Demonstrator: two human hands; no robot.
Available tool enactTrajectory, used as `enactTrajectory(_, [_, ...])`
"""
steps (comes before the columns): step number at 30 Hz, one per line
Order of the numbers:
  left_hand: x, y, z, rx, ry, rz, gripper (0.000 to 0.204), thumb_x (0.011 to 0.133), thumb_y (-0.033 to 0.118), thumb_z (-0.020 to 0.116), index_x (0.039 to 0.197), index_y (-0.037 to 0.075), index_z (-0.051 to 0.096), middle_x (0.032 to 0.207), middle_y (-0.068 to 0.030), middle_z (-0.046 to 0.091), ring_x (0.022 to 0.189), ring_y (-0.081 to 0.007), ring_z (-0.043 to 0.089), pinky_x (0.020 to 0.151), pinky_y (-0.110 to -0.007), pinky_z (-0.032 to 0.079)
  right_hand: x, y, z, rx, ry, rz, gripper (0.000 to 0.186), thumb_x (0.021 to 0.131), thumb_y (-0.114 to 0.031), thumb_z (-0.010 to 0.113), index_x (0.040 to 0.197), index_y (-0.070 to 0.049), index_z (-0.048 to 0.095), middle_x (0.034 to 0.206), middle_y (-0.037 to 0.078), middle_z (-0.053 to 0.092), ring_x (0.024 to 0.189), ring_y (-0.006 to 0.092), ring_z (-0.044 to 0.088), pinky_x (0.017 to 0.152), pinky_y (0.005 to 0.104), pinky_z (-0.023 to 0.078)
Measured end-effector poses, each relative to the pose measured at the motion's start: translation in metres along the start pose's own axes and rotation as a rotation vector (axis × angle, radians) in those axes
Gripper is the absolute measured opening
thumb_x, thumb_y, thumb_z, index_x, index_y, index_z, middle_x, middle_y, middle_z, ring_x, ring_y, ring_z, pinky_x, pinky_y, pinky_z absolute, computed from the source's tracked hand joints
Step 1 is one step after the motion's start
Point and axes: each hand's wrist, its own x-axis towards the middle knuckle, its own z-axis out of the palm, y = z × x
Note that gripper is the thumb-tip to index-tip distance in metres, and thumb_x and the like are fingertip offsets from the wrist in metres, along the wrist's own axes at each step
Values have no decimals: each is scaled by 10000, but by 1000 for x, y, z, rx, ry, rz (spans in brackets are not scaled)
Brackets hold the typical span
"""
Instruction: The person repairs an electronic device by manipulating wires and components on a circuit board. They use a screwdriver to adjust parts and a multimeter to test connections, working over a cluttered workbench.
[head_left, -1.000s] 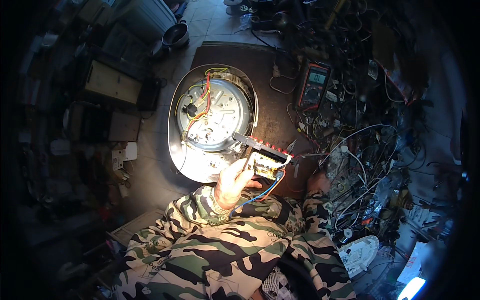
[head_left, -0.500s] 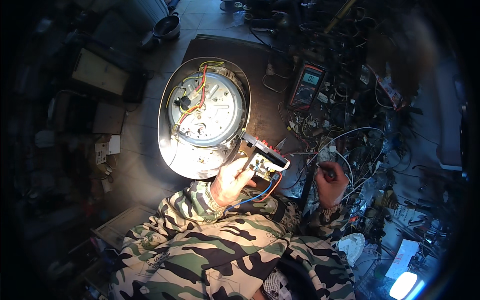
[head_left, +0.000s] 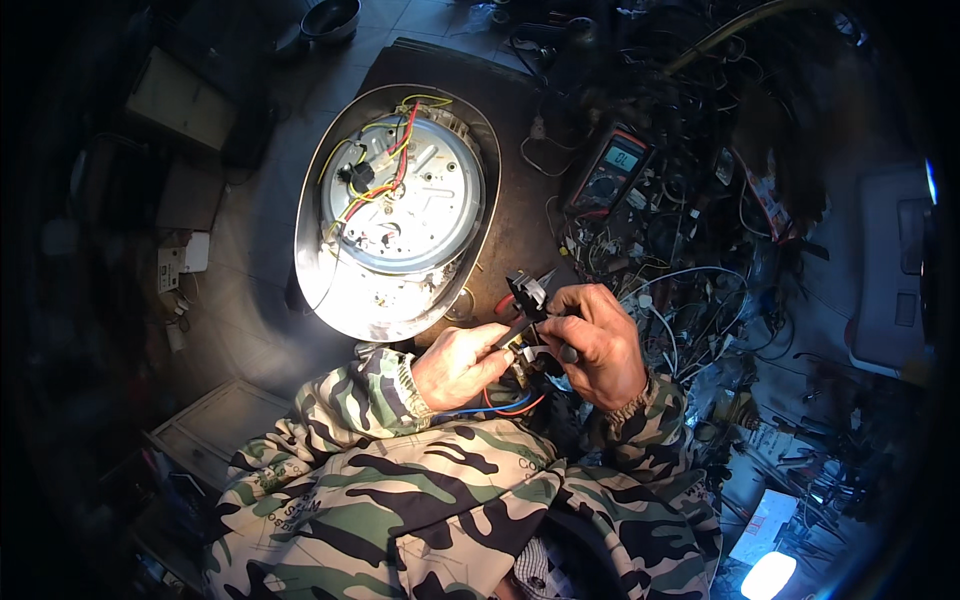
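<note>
My left hand [head_left: 458, 368] pinches a small circuit board [head_left: 519, 372] with a black plastic mount, tilted up on edge. Blue and red wires [head_left: 505, 405] hang from it toward my lap. My right hand [head_left: 602, 345] is closed round a slim tool with a dark round handle end [head_left: 569, 353], its tip meeting the black mount; the tool's exact kind is hidden by my fingers. Just beyond my left hand lies an opened appliance in an oval metal housing [head_left: 308, 215], with a round metal plate [head_left: 430, 205] and red and yellow wires inside.
A multimeter [head_left: 610, 172] rests on the dark board [head_left: 525, 225], right of the appliance. Tangled cables and small parts [head_left: 690, 265] crowd the right side. A lit lamp [head_left: 768, 577] glows at lower right. A dark pan [head_left: 331, 18] stands at the far left.
My right hand has come left from the clutter to the circuit board. The board has been tipped from lying flat to on edge. The head view has shifted slightly.
</note>
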Motion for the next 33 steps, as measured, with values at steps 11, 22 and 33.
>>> enactTrajectory(11, [3, 2, 1, 123, 0, 64, 268, 925, 154, 594, 1138, -7, 620, 685, -161, 596, 562, -222, 549, 565, -370, 450, 7, 7, -1, 60, -129, 2, 219, 658, -9, 787, 868, -53, 741, 1325, 197, 562, 1195, 378, 541, 976, 422, 468])
enactTrajectory(22, [5, 4, 4, 105, -19, 108, 230, 912, 150, 619, 1080, -7, 618, 612, -163, 528, 508, -251, 495, 517, -381, 395, 8, 17, -1, 61, -285, 66, 251, 643, 4, 802, 876, -75, 749, 1365, 204, 527, 1235, 375, 535, 1016, 418, 458])
enactTrajectory(33, [6, -8, -3, -227, -154, -23, 290, 990, 194, 530, 1131, -54, 584, 922, -73, 653, 809, -117, 607, 732, -291, 520, 8, 5, 2, 69, -125, 4, 222, 732, -17, 783, 940, -39, 711, 1312, 222, 551, 1106, 380, 627, 886, 397, 545])
